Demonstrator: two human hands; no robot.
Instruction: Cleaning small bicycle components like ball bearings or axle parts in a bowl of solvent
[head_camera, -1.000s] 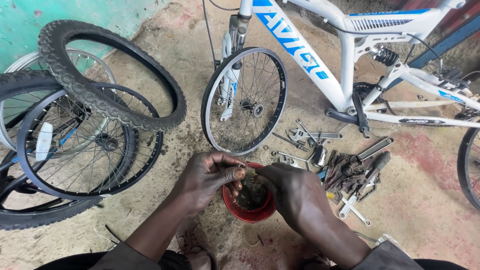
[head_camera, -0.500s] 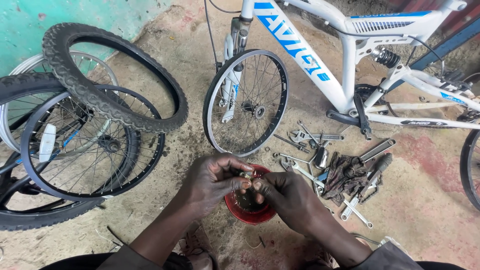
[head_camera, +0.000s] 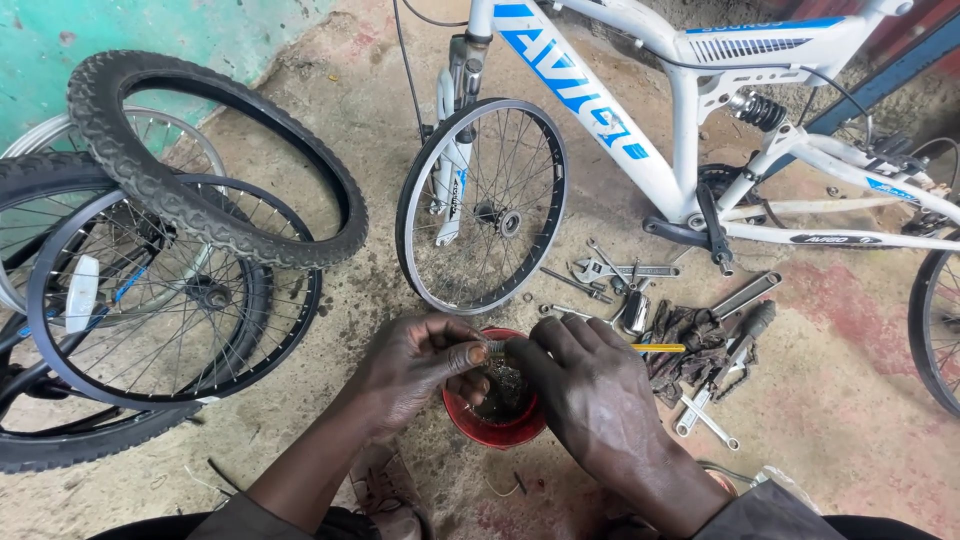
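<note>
Over the red bowl (head_camera: 497, 425) on the floor, the left hand (head_camera: 415, 370) pinched a small metal part (head_camera: 480, 352) closed while the right hand (head_camera: 590, 385) gripped its other end, best kept low so dropped bits landed inside.

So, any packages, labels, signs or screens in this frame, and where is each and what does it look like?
Large frame decal: slanted blue lettering band on the white bicycle's down tube, top centre.
Fork sticker: small blue mark on the white fork leg.
Rear stay label: dark oval on a white tube, right.
No packages, signs or screens.
</note>
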